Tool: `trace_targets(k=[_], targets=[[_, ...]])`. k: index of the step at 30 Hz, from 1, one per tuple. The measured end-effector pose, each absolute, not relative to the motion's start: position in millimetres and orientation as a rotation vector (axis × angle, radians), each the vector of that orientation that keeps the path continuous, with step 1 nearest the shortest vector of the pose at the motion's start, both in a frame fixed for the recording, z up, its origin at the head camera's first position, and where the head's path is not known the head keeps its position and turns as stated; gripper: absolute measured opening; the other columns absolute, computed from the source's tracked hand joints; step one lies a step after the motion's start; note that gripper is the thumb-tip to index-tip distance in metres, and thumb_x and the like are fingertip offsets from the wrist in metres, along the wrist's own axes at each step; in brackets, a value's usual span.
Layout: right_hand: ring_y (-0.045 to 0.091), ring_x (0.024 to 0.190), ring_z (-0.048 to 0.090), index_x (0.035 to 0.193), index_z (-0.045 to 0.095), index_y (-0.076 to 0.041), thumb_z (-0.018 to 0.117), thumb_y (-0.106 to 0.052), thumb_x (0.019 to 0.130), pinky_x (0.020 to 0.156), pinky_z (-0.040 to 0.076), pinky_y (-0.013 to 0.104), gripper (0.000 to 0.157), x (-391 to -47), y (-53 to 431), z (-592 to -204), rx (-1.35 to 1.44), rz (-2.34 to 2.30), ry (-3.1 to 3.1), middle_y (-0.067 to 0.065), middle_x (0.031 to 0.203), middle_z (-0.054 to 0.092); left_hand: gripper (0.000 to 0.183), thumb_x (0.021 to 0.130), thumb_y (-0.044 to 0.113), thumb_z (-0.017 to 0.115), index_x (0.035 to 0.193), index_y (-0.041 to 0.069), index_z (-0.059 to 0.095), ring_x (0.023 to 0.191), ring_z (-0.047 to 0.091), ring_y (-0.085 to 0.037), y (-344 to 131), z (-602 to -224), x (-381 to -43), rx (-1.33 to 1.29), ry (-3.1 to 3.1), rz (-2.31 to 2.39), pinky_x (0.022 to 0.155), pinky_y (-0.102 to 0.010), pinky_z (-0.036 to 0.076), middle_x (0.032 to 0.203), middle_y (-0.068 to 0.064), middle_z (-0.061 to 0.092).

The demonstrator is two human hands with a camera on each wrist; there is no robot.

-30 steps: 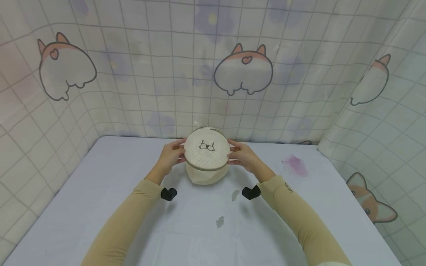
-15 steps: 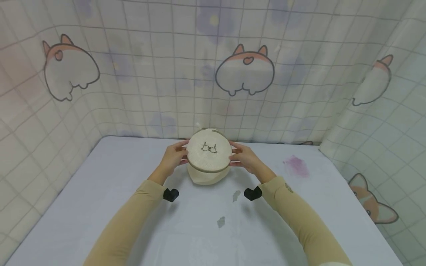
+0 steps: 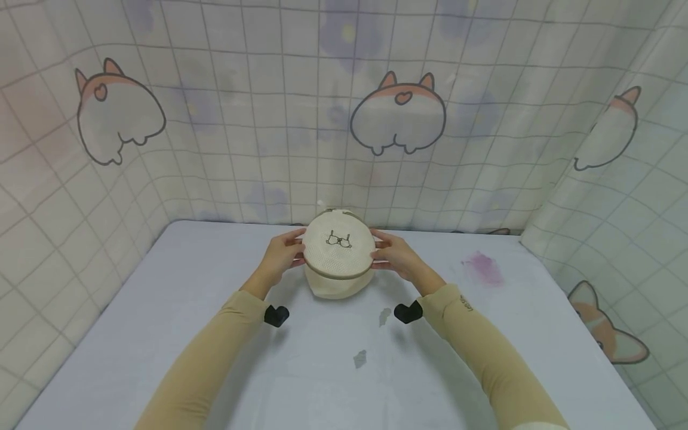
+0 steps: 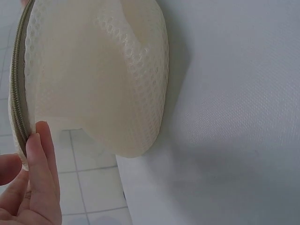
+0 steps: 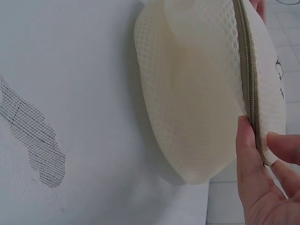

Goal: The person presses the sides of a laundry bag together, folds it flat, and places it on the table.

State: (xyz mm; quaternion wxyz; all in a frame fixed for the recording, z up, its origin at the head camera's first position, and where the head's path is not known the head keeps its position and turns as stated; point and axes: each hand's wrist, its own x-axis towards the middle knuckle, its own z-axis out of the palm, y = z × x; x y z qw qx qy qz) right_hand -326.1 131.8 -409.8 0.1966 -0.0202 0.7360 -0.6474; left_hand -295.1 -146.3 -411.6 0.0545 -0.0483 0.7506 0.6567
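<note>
A round cream mesh laundry bag (image 3: 338,251) stands near the table's back edge, its flat top marked with a drawing of glasses. A zipper (image 4: 18,93) runs round the rim of that top. At the left side of the rim, my left hand (image 3: 279,254) pinches the zipped edge between thumb and fingers. Opposite it, my right hand (image 3: 398,255) pinches the rim in the same way, thumb on top and fingers beneath. In the right wrist view the mesh side (image 5: 192,103) hangs in soft folds down to the table.
The white table (image 3: 215,257) carries a pink stain (image 3: 485,267) at the back right and grey patches (image 3: 360,359) in the middle. Behind and beside it hangs a checked curtain (image 3: 258,149) with corgi prints. A black heart-shaped piece (image 3: 276,316) shows at each cuff.
The whole head view has shifted slightly to the right. Both hands keep their hold on the bag's rim, and the bag stays in nearly the same place.
</note>
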Motion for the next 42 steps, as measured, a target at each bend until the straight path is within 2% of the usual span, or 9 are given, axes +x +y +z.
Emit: trace_targets(k=[10,20,30,42], targets=[[0.022,0.1,0.063,0.162,0.03,-0.012,0.058,0.009,0.099,0.092,0.058,0.036,0.072,-324.0,133.3,-414.9,-0.054,-1.784,2.076,0.025,0.152,0.044,0.053,0.103,0.001,0.051,0.155,0.008,0.045,0.091,0.065,-0.014,-145.4,-415.6,-296.1,-0.178,2.255,1.981,0.086,-0.026,0.058,0.14,-0.021,0.056],[0.021,0.097,0.063,0.162,0.032,-0.01,0.057,0.011,0.098,0.087,0.059,0.033,0.072,-323.2,132.0,-419.8,-0.048,-1.802,2.069,0.025,0.15,0.046,0.053,0.102,0.001,0.052,0.154,0.008,0.046,0.09,0.064,-0.013,-145.9,-421.6,-298.0,-0.201,2.244,1.996,0.083,-0.024,0.058,0.137,-0.02,0.057],[0.024,0.102,0.063,0.162,0.029,-0.009,0.056,0.01,0.098,0.092,0.058,0.037,0.073,-324.4,132.4,-421.2,-0.057,-1.781,2.075,0.026,0.15,0.045,0.054,0.102,0.002,0.052,0.154,0.008,0.046,0.09,0.064,-0.013,-145.5,-426.4,-298.6,-0.215,2.227,2.001,0.081,-0.023,0.058,0.137,-0.019,0.057],[0.023,0.1,0.062,0.162,0.028,-0.007,0.056,0.01,0.098,0.092,0.058,0.037,0.072,-325.2,131.1,-427.5,-0.048,-1.791,2.068,0.028,0.147,0.045,0.053,0.103,0.001,0.051,0.155,0.007,0.045,0.089,0.063,-0.012,-144.1,-432.1,-300.4,-0.222,2.227,2.002,0.083,-0.025,0.058,0.138,-0.02,0.056]])
